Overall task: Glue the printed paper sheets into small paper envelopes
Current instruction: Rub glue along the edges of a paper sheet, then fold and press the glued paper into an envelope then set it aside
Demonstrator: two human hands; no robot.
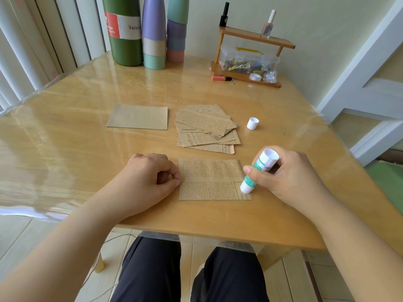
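Note:
A folded printed paper sheet [212,179] lies flat near the table's front edge. My right hand [287,175] grips a green and white glue stick [258,171], whose tip touches the sheet's right edge low down. My left hand [150,177] rests with curled fingers on the table, its fingertips at the sheet's left edge. Behind the sheet lies a fanned pile of several printed sheets [207,127]. The glue stick's white cap [252,123] stands to the right of the pile. One plain brown piece [137,116] lies to the pile's left.
The wooden table [65,138] has a glossy clear cover. At the back stand a green vacuum flask [123,31] and stacked pastel cups [154,33]. A small wooden shelf [250,57] with bottles and a clear box stands back right, an orange tube [220,78] beside it.

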